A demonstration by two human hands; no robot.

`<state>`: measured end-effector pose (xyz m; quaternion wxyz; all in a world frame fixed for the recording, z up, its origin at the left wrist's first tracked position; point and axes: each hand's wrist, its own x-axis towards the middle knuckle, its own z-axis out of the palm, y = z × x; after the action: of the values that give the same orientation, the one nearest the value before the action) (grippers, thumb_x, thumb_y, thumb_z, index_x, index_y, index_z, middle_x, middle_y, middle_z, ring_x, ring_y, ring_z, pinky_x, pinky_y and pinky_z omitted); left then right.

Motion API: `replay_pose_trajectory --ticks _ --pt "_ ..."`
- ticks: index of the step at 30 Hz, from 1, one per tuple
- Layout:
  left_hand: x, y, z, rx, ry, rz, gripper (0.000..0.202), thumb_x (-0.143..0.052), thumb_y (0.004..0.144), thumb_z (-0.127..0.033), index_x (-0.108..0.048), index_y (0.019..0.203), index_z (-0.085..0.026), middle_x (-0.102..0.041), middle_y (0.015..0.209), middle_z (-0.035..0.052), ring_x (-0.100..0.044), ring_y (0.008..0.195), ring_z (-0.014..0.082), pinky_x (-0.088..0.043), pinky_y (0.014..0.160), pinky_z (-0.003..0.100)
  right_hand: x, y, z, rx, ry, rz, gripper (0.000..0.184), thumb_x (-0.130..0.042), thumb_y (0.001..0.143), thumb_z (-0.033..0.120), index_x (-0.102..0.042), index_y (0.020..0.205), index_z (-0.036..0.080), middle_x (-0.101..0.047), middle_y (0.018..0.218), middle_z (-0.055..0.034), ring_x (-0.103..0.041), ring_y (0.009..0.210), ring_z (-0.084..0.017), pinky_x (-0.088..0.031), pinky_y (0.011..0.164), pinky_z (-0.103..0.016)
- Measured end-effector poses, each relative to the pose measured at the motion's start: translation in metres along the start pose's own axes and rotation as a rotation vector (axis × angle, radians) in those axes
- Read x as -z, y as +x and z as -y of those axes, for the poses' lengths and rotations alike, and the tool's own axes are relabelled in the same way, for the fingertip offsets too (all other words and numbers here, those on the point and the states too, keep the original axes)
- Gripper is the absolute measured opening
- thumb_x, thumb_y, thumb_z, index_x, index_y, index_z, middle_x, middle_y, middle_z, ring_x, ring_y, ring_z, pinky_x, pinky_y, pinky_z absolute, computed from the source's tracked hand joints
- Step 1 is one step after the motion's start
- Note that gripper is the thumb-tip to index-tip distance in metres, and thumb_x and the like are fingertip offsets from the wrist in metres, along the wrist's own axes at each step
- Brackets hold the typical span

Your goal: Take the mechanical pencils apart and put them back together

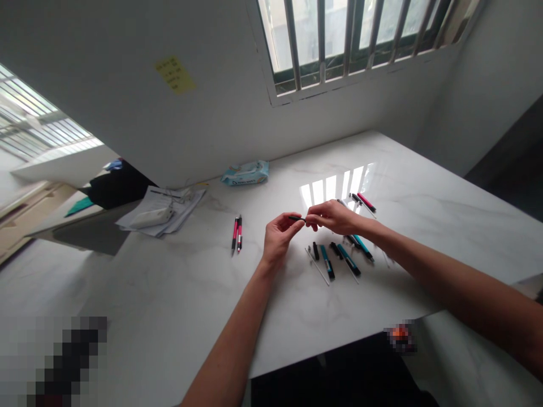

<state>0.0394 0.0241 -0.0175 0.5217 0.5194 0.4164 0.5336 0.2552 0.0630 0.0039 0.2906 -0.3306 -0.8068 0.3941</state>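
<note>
**Both hands pinching a thin black pen part over the tabletop**

The left hand (pixel 280 234) and the right hand (pixel 333 216) are meeting just above the white marble tabletop (pixel 178 294), sharing one thin black pen part (pixel 296 218) between them. The left hand is curling its fingers in and pinching the part's near end between thumb and fingertips. The right hand is closing on the other end, with the rest of its fingers folded loosely. The part is lying roughly level in the air, clear of the surface.

Under and just beside the right wrist, a cluster of taken-apart pens is lying on the tabletop: teal pen barrels (pixel 326 261) side by side, a short black cap piece (pixel 315 250), and a thin white refill (pixel 317 265) slanting next to them. Farther back, near the window's reflection, a pink pen (pixel 366 202) is resting by itself. Well to the left of the hands, two pink-and-black pens (pixel 236 233) are lying parallel and touching.

Against the wall, a pack of wet wipes (pixel 245 173) is sitting near a loose stack of papers (pixel 161 212). A yellow sticky note (pixel 175 73) is clinging to the wall above.
</note>
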Motion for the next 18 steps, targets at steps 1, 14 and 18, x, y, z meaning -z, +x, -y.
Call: replay_pose_trajectory --ticks 1,14,18 --pt "-0.001 0.000 0.000 0.010 -0.036 -0.007 0.041 -0.100 0.072 -0.044 -0.082 0.098 -0.019 -0.080 0.090 0.0039 -0.072 0.083 0.0154 -0.059 0.084 0.029 0.003 0.000 0.001 -0.010 0.020 0.021 0.043 -0.057 0.108 0.050 -0.079 0.091 0.018 -0.077 0.077 -0.0038 -0.068 0.072 -0.017 -0.049 0.074 -0.031" --pt "0.005 0.003 -0.003 0.141 -0.066 -0.119 0.057 -0.097 0.072 -0.055 -0.076 0.110 -0.018 -0.076 0.090 0.0022 -0.072 0.075 0.0129 -0.058 0.078 0.027 0.065 -0.016 -0.048 -0.141 -0.455 0.116 0.094 -0.101 0.070 0.052 -0.065 0.154 0.028 -0.075 0.135 -0.0147 -0.063 0.130 -0.041 -0.056 0.101 -0.053" --pt "0.003 0.001 -0.001 0.143 -0.029 -0.080 0.056 -0.098 0.071 -0.055 -0.079 0.107 -0.017 -0.077 0.089 0.0040 -0.069 0.074 0.0123 -0.057 0.077 0.027 0.059 -0.013 -0.061 -0.101 -0.506 0.118 0.087 -0.100 0.072 0.049 -0.067 0.151 0.029 -0.075 0.133 -0.0143 -0.063 0.129 -0.040 -0.056 0.102 -0.053"
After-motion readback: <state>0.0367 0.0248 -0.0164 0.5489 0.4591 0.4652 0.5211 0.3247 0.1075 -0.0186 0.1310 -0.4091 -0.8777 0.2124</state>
